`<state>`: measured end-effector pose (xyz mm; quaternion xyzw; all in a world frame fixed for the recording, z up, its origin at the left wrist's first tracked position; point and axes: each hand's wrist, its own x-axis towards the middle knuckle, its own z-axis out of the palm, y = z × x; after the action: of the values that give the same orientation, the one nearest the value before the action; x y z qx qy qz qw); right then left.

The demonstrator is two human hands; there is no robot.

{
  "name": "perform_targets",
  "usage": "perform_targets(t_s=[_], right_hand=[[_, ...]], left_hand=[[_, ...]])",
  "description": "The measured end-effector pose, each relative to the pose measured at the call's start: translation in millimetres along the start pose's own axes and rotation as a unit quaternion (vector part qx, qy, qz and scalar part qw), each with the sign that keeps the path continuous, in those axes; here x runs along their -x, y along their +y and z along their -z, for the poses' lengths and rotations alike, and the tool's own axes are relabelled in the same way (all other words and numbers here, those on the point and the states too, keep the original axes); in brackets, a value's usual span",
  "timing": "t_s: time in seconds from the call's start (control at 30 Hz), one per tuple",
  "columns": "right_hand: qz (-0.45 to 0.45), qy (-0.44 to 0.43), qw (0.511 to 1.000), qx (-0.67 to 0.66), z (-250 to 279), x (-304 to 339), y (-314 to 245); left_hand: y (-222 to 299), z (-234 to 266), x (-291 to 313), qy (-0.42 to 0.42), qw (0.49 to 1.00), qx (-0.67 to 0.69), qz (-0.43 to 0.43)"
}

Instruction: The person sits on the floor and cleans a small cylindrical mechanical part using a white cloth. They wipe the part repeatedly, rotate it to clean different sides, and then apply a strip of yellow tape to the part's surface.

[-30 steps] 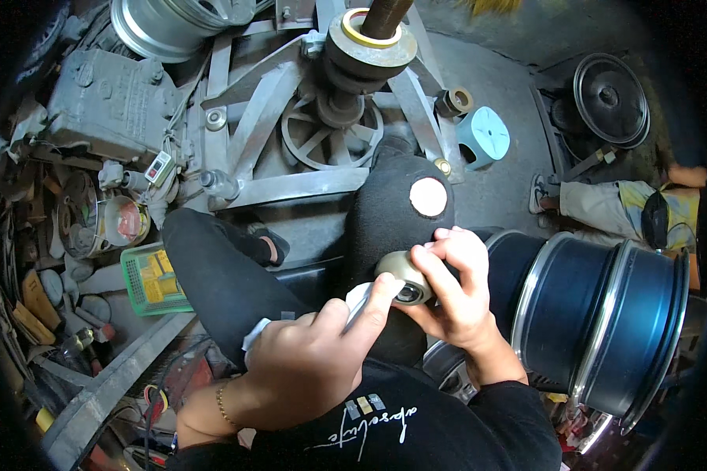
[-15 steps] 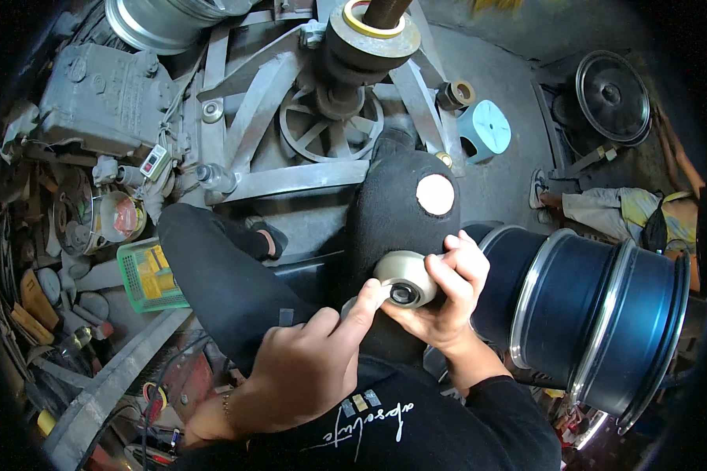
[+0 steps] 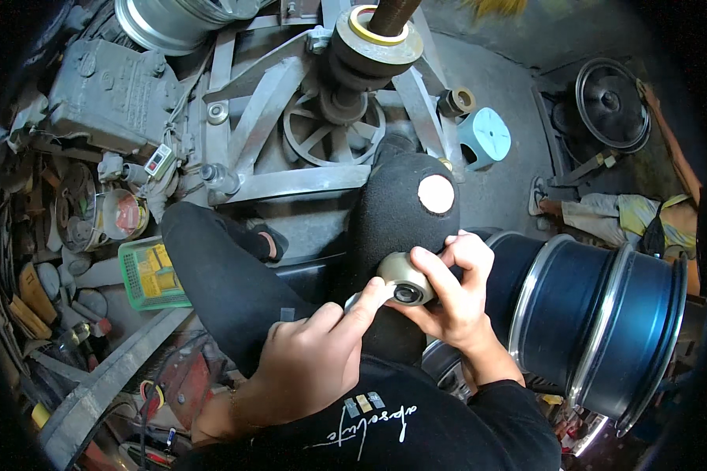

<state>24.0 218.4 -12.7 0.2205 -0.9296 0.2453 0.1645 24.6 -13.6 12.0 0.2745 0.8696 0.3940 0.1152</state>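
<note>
A rounded beige metallic cap (image 3: 401, 269) with a dark round centre rests against my right thigh. My right hand (image 3: 462, 292) grips it from the right, thumb on top and fingers bent around its side. From the lower left comes my left hand (image 3: 313, 355), its index finger stretched toward the cap's near left edge. Under that finger a thin white piece (image 3: 352, 301), like folded paper or cloth, is pinched and touches the cap. Most of the piece is hidden by the fingers. A pale round disc (image 3: 436, 194) lies on my knee just beyond.
Stacked blue wheel rims (image 3: 573, 314) stand close on my right. Ahead is a grey metal frame (image 3: 306, 185) with a vertical shaft, and a light blue stool (image 3: 491, 133). To the left are a green basket (image 3: 133, 286) and a bucket (image 3: 126, 216). Another person (image 3: 617, 212) is at far right.
My right hand has turned the cap slightly, and its thumb now reaches over the top. The left fingertip has shifted a little to the right along the edge.
</note>
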Motion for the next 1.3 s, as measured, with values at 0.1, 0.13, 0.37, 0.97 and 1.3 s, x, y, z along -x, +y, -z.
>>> perform_targets(t_s=[0.1,0.13,0.37,0.97,1.3], right_hand=[[0.008,-0.006,1.000,-0.005,2,0,1],[0.009,-0.008,1.000,-0.008,2,1,2],[-0.004,0.022,1.000,-0.010,-3,4,0],[-0.036,0.130,0.989,0.056,-38,30,-2],[-0.015,-0.040,0.999,0.025,4,10,1]], left_hand=[[-4,7,-2,-0.022,1.000,-0.015,-0.012],[-5,7,-3,-0.023,0.999,-0.012,-0.019],[6,16,-11,-0.033,0.999,-0.040,-0.004],[3,-41,10,0.084,0.995,0.049,0.034],[-3,-14,0,0.041,0.999,0.000,-0.011]])
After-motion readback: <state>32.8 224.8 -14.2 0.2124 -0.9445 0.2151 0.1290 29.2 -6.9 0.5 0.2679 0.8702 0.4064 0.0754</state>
